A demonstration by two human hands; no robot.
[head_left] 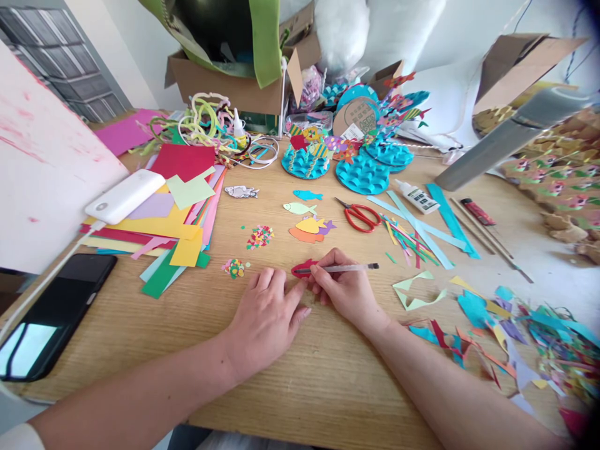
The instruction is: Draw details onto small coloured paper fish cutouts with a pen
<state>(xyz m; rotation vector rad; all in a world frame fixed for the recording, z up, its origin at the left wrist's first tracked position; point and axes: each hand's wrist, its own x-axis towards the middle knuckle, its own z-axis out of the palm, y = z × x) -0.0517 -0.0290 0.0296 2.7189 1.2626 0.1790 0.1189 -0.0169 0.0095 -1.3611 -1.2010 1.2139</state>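
Observation:
A small red paper fish (300, 269) lies flat on the wooden table, partly covered by fingers. My right hand (344, 284) grips a slim pen (351, 268), its tip against the fish. Resting on the table, my left hand (267, 312) has its fingers stretched out, the index finger at the fish's lower edge. Beyond the hands lie yellow (313, 224), orange (305, 235), pale green (300, 209) and blue (308, 195) paper fish. Two small heaps of coloured paper bits, one nearer (234, 268) and one farther (260, 237), sit left of them.
Red-handled scissors (360, 217), a glue bottle (417, 197) and paper strips (412, 244) lie to the right, with scraps (510, 337) nearer. Coloured sheets (182, 215), a white power bank (125, 195) and a phone (56, 312) are left. Blue bumpy discs (363, 178) stand behind.

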